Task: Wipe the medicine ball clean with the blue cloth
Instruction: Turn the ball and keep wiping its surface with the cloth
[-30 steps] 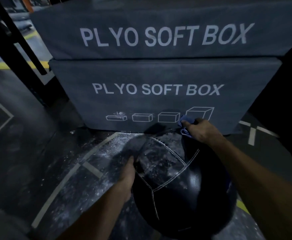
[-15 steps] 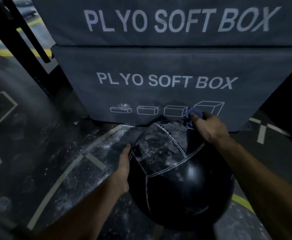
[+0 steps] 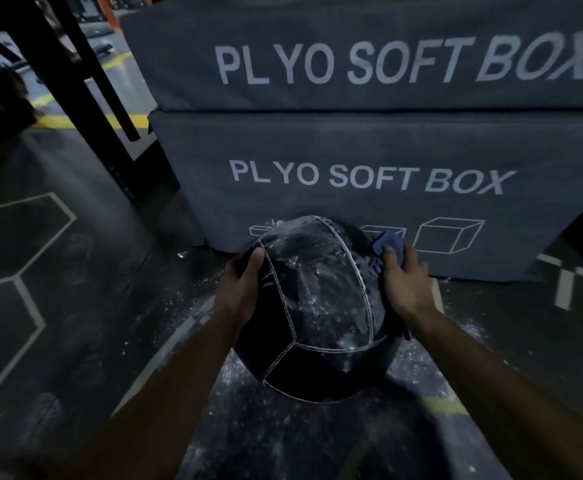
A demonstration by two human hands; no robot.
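Note:
A black medicine ball (image 3: 321,317) with white stitched seams sits in the middle of the view, its upper panels smeared with white powder. My left hand (image 3: 240,289) grips its left side, thumb on top, fingers wrapped around the far edge. My right hand (image 3: 404,282) holds the blue cloth (image 3: 388,245) against the ball's upper right side; the cloth bunches out above my fingers and a strip of it hangs below my wrist.
Two stacked grey foam boxes (image 3: 387,161) marked PLYO SOFT BOX stand directly behind the ball. The dark floor (image 3: 75,306) with hexagon lines carries scattered white powder around the ball. Black rack posts (image 3: 61,67) rise at the upper left.
The ball has come up and toward the middle of the view. My left hand has shifted higher on its left side. My right hand with the cloth has slid from the top to the right side.

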